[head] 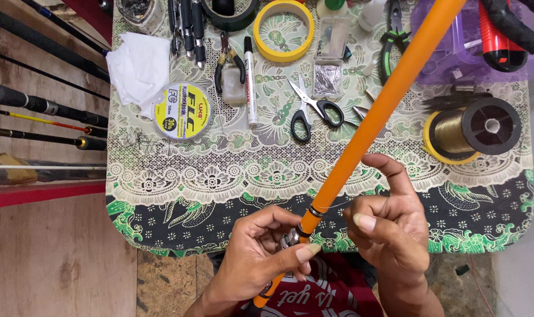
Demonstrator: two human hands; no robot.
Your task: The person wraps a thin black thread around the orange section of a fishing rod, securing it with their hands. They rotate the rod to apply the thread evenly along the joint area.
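An orange fishing rod runs diagonally from the lower middle to the upper right. My left hand grips it low down, thumb and fingers pressed on a small metal line guide against the shaft. A dark thread wrap rings the rod just above. My right hand is beside the rod on its right, fingers curled and index finger raised, seeming to pinch a thin thread that leads to the wrap.
The small table has a lace-patterned cloth. On it lie black-handled scissors, a round line spool with yellow label, a gold thread spool, a yellow tape ring, pliers, a white marker. Dark rods lie at the left.
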